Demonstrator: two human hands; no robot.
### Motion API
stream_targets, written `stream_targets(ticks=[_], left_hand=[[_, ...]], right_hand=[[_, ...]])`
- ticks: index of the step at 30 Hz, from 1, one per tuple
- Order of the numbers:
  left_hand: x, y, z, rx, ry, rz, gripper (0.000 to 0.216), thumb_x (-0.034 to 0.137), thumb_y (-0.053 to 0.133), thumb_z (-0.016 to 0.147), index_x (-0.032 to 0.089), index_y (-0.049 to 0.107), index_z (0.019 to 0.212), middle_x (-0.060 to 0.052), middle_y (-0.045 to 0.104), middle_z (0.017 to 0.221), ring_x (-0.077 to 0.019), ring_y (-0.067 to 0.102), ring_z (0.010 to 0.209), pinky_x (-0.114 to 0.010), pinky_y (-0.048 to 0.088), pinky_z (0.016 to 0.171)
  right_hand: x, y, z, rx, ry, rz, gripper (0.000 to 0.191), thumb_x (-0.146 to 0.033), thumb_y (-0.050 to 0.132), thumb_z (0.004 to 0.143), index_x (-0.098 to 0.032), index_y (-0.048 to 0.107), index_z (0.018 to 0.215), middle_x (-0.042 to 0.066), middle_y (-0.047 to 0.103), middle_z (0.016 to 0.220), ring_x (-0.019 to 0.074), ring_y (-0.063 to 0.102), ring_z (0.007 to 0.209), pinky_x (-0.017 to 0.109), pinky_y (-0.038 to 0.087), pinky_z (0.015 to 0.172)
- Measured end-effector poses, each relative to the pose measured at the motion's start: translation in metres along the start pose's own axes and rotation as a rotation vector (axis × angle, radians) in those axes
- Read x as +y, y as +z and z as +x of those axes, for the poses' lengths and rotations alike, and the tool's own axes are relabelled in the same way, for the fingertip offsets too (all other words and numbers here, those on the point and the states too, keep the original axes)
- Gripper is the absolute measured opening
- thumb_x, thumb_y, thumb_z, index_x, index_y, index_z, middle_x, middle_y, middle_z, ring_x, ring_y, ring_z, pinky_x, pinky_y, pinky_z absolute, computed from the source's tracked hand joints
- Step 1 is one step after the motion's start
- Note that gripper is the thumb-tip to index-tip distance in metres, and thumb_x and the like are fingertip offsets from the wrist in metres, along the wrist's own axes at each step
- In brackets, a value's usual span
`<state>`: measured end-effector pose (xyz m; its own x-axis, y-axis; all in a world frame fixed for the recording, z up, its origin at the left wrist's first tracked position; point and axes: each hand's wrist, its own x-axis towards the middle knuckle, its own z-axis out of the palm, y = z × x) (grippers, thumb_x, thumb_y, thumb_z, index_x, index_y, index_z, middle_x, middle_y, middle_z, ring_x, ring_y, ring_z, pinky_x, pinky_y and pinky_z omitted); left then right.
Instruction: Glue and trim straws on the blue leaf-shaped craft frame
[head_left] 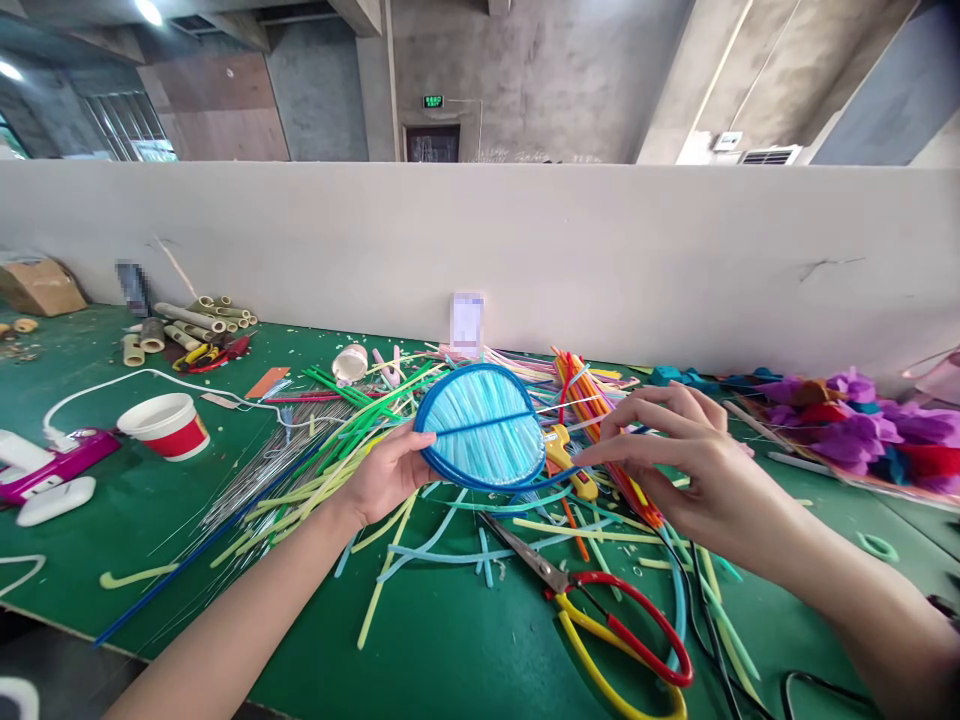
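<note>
A round disc [487,460] of light-blue strands, rimmed with dark-blue pipe cleaner, is raised above the table, and one dark-blue strip crosses its middle. My left hand [390,470] grips its left edge, thumb on the front. To the right, my right hand [682,450] has thumb and fingers pinched on the loose end of the blue pipe cleaner [559,478] leading from the rim. Behind the disc's right side lies a yellow glue gun [559,450], partly hidden. Scissors [570,590] with red and yellow handles lie below, blades slightly apart.
Pipe cleaners [330,490] in several colours and thin wires [262,460] litter the green table [420,650]. At left stand a paper cup [169,425] and a purple power strip [60,465]; bamboo pieces [195,320] lie behind. Purple and red flowers [862,420] are at right. A low partition [600,260] closes the back.
</note>
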<state>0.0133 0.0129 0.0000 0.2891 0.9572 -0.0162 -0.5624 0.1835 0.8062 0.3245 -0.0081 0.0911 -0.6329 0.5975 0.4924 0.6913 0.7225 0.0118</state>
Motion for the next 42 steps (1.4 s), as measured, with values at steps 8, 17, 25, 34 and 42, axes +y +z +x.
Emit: stream_targets(ticks=[8, 17, 25, 34, 42], left_hand=[[0.000, 0.000, 0.000, -0.007, -0.011, 0.019, 0.024, 0.019, 0.068, 0.081, 0.019, 0.070, 0.106, -0.005, 0.075, 0.103, -0.0163, 0.068, 0.079, -0.028, 0.056, 0.070], [-0.003, 0.000, -0.002, -0.083, 0.023, 0.074, 0.036, 0.030, 0.069, 0.084, 0.022, 0.066, 0.118, -0.007, 0.073, 0.109, -0.0215, 0.069, 0.092, -0.030, 0.056, 0.074], [-0.006, 0.001, 0.000, -0.013, 0.058, 0.150, 0.054, 0.033, 0.073, 0.083, 0.025, 0.056, 0.134, -0.007, 0.072, 0.116, -0.0236, 0.069, 0.100, -0.030, 0.057, 0.076], [-0.007, 0.001, 0.002, 0.067, 0.070, 0.145, 0.054, 0.041, 0.078, 0.077, 0.020, 0.060, 0.123, -0.008, 0.072, 0.113, -0.0237, 0.068, 0.104, -0.035, 0.057, 0.088], [-0.006, 0.004, 0.001, 0.062, 0.055, 0.117, 0.048, 0.042, 0.080, 0.074, 0.020, 0.064, 0.113, -0.006, 0.074, 0.107, -0.0220, 0.069, 0.101, -0.032, 0.059, 0.087]], right_hand=[[0.002, 0.005, 0.011, -0.065, -0.015, -0.002, 0.044, -0.011, 0.044, 0.089, -0.040, 0.074, 0.103, 0.004, 0.065, 0.105, 0.0284, 0.050, 0.110, 0.056, 0.033, 0.096], [0.003, 0.010, 0.020, -0.072, -0.051, -0.019, 0.046, -0.005, 0.048, 0.084, -0.040, 0.075, 0.096, 0.003, 0.065, 0.104, 0.0268, 0.048, 0.109, 0.055, 0.027, 0.099], [0.001, 0.014, 0.022, -0.063, -0.047, -0.021, 0.047, -0.003, 0.048, 0.084, -0.040, 0.074, 0.097, 0.002, 0.064, 0.104, 0.0267, 0.045, 0.110, 0.055, 0.025, 0.100], [-0.005, 0.016, 0.032, -0.045, -0.035, 0.021, 0.047, -0.004, 0.046, 0.086, -0.039, 0.075, 0.098, 0.004, 0.064, 0.106, 0.0275, 0.046, 0.111, 0.054, 0.027, 0.098], [-0.006, 0.010, 0.036, -0.043, 0.008, 0.073, 0.045, -0.007, 0.046, 0.087, -0.039, 0.075, 0.099, 0.004, 0.063, 0.105, 0.0264, 0.047, 0.106, 0.049, 0.034, 0.093]])
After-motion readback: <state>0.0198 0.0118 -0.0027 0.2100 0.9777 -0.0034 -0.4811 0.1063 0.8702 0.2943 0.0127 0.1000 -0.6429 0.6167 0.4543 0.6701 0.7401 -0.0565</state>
